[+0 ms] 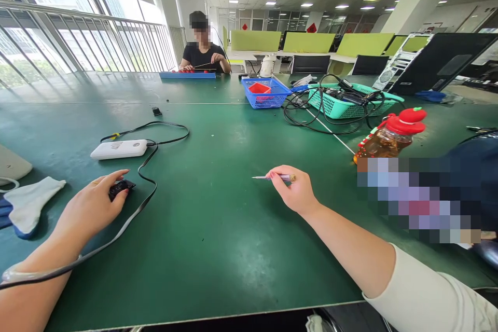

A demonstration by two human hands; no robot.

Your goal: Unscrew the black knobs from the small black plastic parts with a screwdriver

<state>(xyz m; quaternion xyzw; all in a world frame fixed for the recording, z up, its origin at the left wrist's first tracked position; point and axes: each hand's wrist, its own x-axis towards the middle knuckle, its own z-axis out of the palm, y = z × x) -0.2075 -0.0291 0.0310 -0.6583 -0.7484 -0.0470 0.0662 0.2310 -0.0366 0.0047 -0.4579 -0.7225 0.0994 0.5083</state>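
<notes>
On the left of the green table (171, 249), my left hand (93, 202) has its fingers closed round a small black object (120, 189). A black cable (146, 197) runs over my left forearm and past that hand to a white power bank (120, 149). My right hand (293, 187), right of the middle, pinches a small screwdriver (287, 178) with a pale purple handle. Its thin metal shaft points left, held just over the table. The two hands are well apart.
Farther back stand a blue basket (268, 99) with a red box, and a green basket (338, 109) with tangled cables. A red-capped bottle (389, 137) is at the right. White-and-blue gloves (33, 205) lie far left. Across the table sits a person (200, 54) by a blue tray (187, 75).
</notes>
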